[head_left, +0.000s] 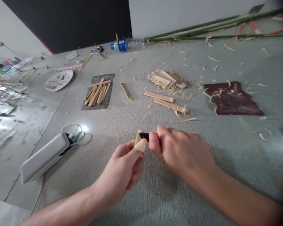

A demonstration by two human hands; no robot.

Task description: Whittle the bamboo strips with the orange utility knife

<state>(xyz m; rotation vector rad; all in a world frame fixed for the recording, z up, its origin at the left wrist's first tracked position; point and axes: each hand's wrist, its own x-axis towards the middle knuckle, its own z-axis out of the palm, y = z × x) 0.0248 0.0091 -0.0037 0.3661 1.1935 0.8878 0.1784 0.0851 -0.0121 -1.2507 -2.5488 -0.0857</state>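
My left hand [128, 163] is closed on a short bamboo strip [137, 137], whose pale end sticks up past the thumb. A wrap covers that thumb's tip. Closed in my right hand [182, 147] is a utility knife [145, 136] with a dark front end and a bit of orange showing; most of its handle is hidden by the fingers. The knife's front end meets the strip, and the two hands nearly touch. Beyond them lie two loose bamboo strips [163, 103] and a pile of wider bamboo pieces [165, 78]. A single strip [126, 91] rests further left.
Several bamboo sticks [99, 92] lie on a dark sheet [89, 104]. A power bank [46, 157] with cables is at left, near a plate [58, 81]. Sandpaper [235, 99] lies right among shavings. A bottle [127, 44], scissors [97, 51] and bamboo poles [198, 29] are at the back.
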